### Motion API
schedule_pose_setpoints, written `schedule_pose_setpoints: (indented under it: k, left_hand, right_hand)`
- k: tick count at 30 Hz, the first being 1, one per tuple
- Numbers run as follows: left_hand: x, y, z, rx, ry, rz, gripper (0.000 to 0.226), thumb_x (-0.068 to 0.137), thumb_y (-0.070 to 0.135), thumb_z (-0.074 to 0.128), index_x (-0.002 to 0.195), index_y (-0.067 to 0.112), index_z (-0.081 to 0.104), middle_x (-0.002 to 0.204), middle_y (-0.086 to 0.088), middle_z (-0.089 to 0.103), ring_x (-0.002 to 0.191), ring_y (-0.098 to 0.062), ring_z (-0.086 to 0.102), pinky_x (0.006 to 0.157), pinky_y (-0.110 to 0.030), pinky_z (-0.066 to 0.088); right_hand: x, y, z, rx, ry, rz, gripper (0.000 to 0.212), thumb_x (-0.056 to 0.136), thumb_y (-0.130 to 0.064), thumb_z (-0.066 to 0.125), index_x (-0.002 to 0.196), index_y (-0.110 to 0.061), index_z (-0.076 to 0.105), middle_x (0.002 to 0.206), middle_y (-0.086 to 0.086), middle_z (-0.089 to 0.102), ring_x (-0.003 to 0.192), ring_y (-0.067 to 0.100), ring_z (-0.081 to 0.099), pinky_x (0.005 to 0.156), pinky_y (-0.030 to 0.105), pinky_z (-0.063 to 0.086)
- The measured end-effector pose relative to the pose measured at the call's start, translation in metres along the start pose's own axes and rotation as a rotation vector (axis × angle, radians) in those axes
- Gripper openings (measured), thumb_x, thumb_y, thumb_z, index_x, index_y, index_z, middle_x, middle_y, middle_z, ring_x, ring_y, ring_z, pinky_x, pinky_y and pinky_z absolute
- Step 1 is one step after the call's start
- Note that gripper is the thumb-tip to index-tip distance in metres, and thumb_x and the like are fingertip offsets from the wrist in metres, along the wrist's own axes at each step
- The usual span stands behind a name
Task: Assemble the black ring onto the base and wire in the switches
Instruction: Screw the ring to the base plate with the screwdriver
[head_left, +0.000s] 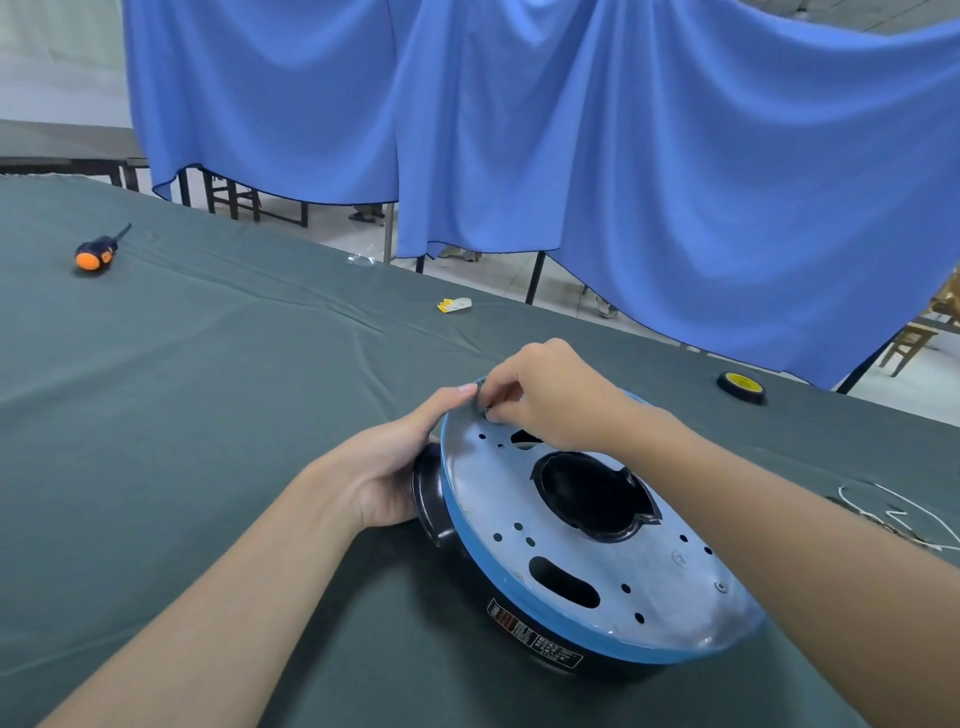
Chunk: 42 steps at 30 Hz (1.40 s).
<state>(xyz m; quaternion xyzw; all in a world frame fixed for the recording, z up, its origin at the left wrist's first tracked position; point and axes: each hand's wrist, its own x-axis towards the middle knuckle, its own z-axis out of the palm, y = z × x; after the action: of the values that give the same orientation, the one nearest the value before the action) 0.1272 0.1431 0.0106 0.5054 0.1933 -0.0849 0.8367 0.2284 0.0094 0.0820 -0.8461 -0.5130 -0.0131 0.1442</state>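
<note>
Left forearm (208, 597) nearest. Left hand (395, 467) grips the tilted base (571, 561) by its rim, black ring (428, 499) under the fingers, against the palm. Right hand (545, 400): fingertips pinched narrow on the base just beside the left thumb; cannot tell what they hold.

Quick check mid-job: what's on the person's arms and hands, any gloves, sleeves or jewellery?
Nothing worn shows. The left hand and right hand are ungloved. The left forearm and right forearm are bare to the picture's edge, no sleeve or cuff. No watch, wristband or ring is visible.
</note>
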Motion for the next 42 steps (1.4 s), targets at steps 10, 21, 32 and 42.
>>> schedule_pose_setpoints:
  k: [10,21,32,42]
  left_hand:
    - [-0.002,0.001,0.001,-0.012,-0.015,-0.003,0.044,0.064,0.051,0.08,0.077,0.009,0.079,0.088,-0.011,0.074,0.069,-0.026,0.071,0.057,-0.033,0.057]
    - [-0.002,0.0,0.0,-0.005,-0.001,-0.011,0.049,0.061,0.052,0.081,0.082,0.008,0.079,0.094,-0.012,0.074,0.072,-0.027,0.071,0.058,-0.034,0.057]
    - [-0.001,0.0,-0.001,0.004,-0.007,-0.002,0.046,0.067,0.054,0.08,0.078,0.009,0.079,0.089,-0.011,0.075,0.07,-0.027,0.072,0.059,-0.033,0.058]
    - [-0.004,0.0,0.003,0.023,0.033,0.022,0.042,0.061,0.05,0.08,0.076,0.011,0.076,0.084,-0.01,0.073,0.063,-0.027,0.069,0.055,-0.031,0.056]
  right_hand:
    - [0.005,-0.001,-0.006,-0.012,-0.055,0.023,0.015,0.086,-0.013,0.065,0.093,-0.019,0.076,0.069,-0.016,0.059,0.085,0.012,0.054,0.082,0.037,0.053]
    - [0.011,-0.004,-0.001,-0.136,-0.12,0.096,0.024,0.089,-0.031,0.064,0.073,-0.012,0.065,0.079,0.01,0.059,0.083,0.03,0.056,0.071,0.04,0.052]
    - [0.002,-0.007,-0.005,-0.091,-0.136,0.041,0.016,0.085,-0.013,0.059,0.091,-0.023,0.071,0.087,0.002,0.067,0.09,0.022,0.058,0.081,0.041,0.053]
    - [-0.004,0.007,-0.003,-0.214,0.06,0.104,0.051,0.094,-0.05,0.048,0.053,-0.021,0.039,0.062,0.001,0.043,0.066,0.026,0.046,0.05,0.028,0.024]
